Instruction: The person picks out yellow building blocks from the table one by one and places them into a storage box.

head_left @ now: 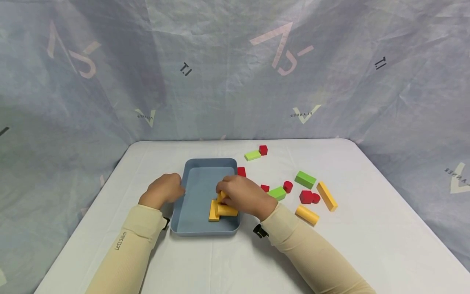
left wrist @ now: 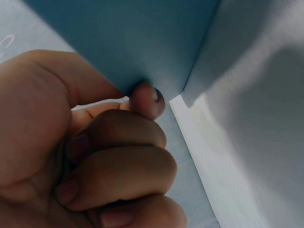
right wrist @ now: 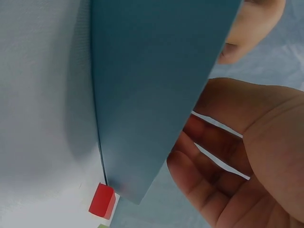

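A blue-grey tray (head_left: 198,179) stands on the white table. At its left rim, my left hand (head_left: 163,190) pinches the tray wall (left wrist: 137,42) between thumb and index finger, the other fingers curled in. My right hand (head_left: 247,196) reaches over the right rim and holds a small yellow block (head_left: 221,196) inside the tray, partly covered by the fingers. Below it a yellow cylinder (head_left: 227,210) lies beside and partly over a flat yellow block (head_left: 213,213). In the right wrist view the tray's wall (right wrist: 147,95) hides the fingertips.
Right of the tray lie several red and green pieces, among them a green block (head_left: 305,179) and a red block (head_left: 306,197). A yellow cylinder (head_left: 307,214) and a long yellow block (head_left: 327,196) lie farther right. A light green block (head_left: 252,155) sits near the back.
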`<control>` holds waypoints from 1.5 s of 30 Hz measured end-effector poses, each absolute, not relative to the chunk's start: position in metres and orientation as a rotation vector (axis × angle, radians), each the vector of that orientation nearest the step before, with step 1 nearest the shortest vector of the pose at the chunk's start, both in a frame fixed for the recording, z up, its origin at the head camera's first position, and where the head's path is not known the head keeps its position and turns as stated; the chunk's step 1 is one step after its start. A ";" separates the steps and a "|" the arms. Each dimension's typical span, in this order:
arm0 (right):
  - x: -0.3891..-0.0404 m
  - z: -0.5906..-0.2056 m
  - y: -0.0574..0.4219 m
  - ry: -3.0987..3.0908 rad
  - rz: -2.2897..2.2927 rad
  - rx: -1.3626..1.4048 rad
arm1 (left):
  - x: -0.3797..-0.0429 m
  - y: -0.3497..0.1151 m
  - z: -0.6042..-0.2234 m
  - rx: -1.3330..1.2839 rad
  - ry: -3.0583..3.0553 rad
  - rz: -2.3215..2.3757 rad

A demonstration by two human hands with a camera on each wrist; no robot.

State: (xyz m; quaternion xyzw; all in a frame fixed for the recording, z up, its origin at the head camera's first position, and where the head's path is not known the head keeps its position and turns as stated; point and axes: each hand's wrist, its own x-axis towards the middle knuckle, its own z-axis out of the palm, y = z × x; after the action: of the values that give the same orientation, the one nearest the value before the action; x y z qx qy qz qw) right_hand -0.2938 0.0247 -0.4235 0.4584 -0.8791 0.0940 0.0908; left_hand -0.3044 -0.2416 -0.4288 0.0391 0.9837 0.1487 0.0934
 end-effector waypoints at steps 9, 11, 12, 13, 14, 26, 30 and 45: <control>-0.296 -0.426 0.024 -2.610 0.253 1.314 | -0.303 -0.240 -0.427 0.120 2.919 0.442; -0.297 -0.427 0.024 -2.603 0.242 1.306 | -0.303 -0.240 -0.427 0.113 2.918 0.441; -0.297 -0.427 0.024 -2.599 0.239 1.305 | -0.303 -0.240 -0.427 0.111 2.917 0.440; -0.297 -0.428 0.024 -2.595 0.236 1.304 | -0.303 -0.240 -0.427 0.109 2.917 0.439; -0.298 -0.429 0.024 -2.590 0.235 1.303 | -0.304 -0.241 -0.428 0.107 2.916 0.438; -0.300 -0.434 0.022 -2.590 0.208 1.299 | -0.302 -0.240 -0.427 0.117 2.919 0.457; -0.301 -0.435 0.022 -2.599 0.210 1.308 | -0.301 -0.239 -0.426 0.103 2.909 0.462; -0.298 -0.434 0.023 -2.620 0.202 1.320 | -0.299 -0.238 -0.423 0.109 2.898 0.467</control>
State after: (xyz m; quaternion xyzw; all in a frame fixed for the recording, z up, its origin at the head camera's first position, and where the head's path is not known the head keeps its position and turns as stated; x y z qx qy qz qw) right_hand -0.2979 0.0229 -0.4343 0.4466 -0.8865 0.0682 0.1002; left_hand -0.2995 -0.2382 -0.4234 0.0369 0.9814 0.1583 0.1021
